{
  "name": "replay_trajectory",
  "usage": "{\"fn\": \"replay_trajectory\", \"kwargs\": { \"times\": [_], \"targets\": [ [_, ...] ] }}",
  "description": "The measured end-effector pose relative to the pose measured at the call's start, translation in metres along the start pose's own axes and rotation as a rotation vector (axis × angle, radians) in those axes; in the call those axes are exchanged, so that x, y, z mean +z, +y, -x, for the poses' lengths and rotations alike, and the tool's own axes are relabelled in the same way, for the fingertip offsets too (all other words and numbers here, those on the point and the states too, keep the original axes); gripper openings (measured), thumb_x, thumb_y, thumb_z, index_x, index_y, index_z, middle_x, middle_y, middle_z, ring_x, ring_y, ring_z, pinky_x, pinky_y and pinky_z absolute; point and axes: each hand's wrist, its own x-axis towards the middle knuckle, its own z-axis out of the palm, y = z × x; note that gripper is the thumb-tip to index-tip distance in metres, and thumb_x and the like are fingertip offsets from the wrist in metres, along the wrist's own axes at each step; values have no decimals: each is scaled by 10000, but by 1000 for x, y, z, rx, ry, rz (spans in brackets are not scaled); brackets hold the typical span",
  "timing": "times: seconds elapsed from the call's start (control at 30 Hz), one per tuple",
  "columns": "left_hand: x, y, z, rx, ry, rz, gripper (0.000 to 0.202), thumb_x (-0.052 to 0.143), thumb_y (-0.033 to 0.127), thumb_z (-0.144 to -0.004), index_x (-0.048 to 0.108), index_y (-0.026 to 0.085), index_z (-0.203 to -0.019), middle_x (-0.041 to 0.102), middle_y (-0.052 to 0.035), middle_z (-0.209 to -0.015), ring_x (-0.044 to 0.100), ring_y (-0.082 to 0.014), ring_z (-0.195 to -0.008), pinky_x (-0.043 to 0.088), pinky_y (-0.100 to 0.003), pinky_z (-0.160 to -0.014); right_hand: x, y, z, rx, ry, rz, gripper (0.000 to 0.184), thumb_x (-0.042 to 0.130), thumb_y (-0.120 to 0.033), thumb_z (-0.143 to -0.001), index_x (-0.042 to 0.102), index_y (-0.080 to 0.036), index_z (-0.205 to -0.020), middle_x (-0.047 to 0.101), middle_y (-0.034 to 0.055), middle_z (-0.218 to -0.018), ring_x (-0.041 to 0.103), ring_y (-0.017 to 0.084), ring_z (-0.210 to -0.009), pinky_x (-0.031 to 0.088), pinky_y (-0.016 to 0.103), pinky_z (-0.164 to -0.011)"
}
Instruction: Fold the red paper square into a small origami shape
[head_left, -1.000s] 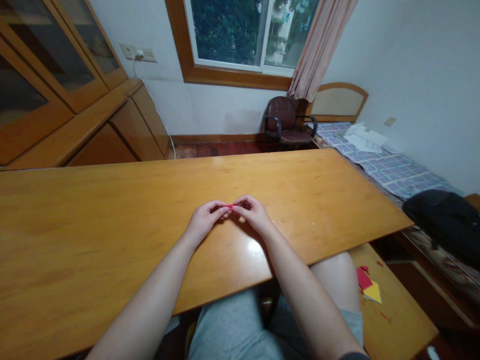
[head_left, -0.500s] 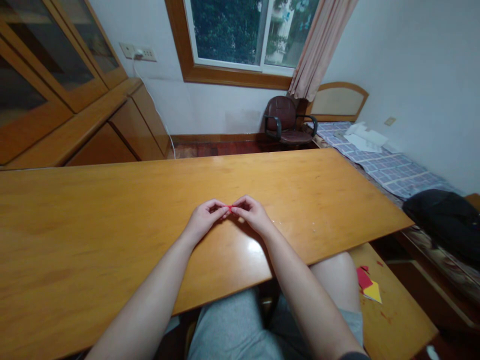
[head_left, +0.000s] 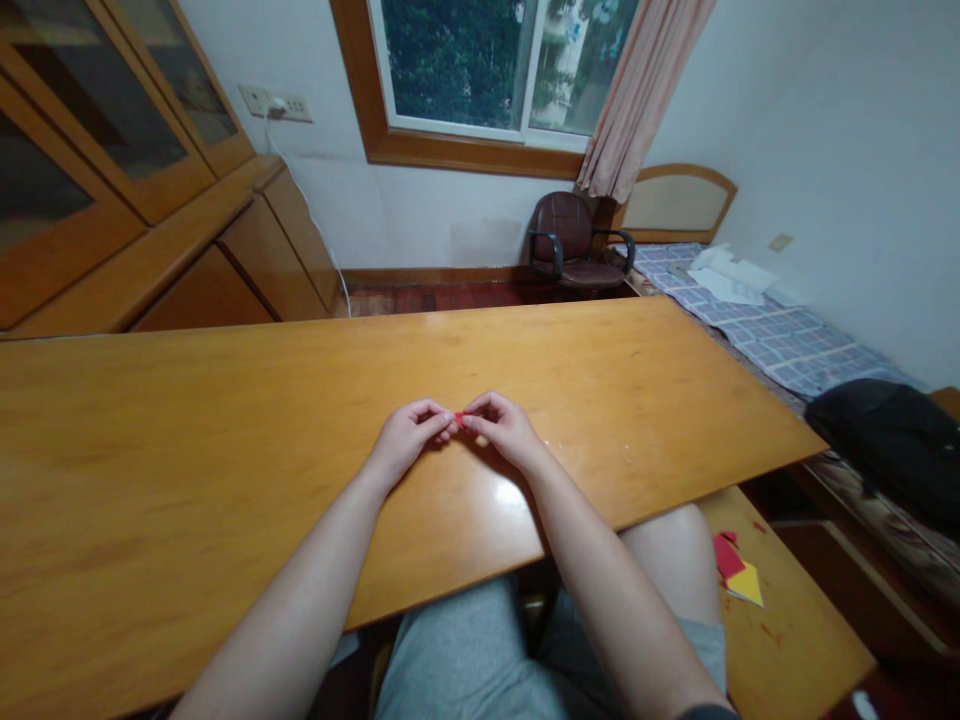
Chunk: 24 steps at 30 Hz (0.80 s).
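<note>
Between my fingertips is a small red piece (head_left: 460, 420), apparently folded paper; most of it is covered by my fingers. My left hand (head_left: 417, 428) pinches its left side between thumb and forefinger. On the opposite side, my right hand (head_left: 499, 424) grips it the same way. Both hands are close together just above the wooden table (head_left: 225, 480), near its middle.
Tiny white bits (head_left: 627, 452) lie on the table right of my hands. A lower bench (head_left: 795, 640) at the right carries red paper (head_left: 727, 556) and yellow paper (head_left: 746, 584). Beyond stand a bed (head_left: 780, 335) with a black bag (head_left: 885, 440) and an armchair (head_left: 566, 240).
The fingers of my left hand have shifted slightly, and a little more of the red piece shows between my fingertips. Both arms stay in the same place.
</note>
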Motion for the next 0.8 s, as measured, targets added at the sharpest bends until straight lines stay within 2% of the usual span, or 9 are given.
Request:
{"fn": "replay_trajectory", "kwargs": {
  "times": [0.47, 0.8],
  "targets": [
    [-2, -6, -7, 49, 18, -74, 396, 618, 507, -809, 708, 126, -752, 701, -70, -693, 589, -141, -593, 473, -258, -585, -1, 7, -5, 3, 26, -46, 215, 745, -315, -735, 622, -183, -853, 643, -15, -751, 564, 111, -655, 418, 244, -642],
    [0, -2, 0, 53, -14, -56, 315, 730, 445, -749, 682, 142, -820, 705, -57, -760, 599, -142, -658, 478, -256, -635, 0, 2, -4, 22, 19, -73, 260, 768, -369, -717, 632, -187, -843, 640, -13, -721, 559, 116, -647, 419, 240, -621]
  ]
}}
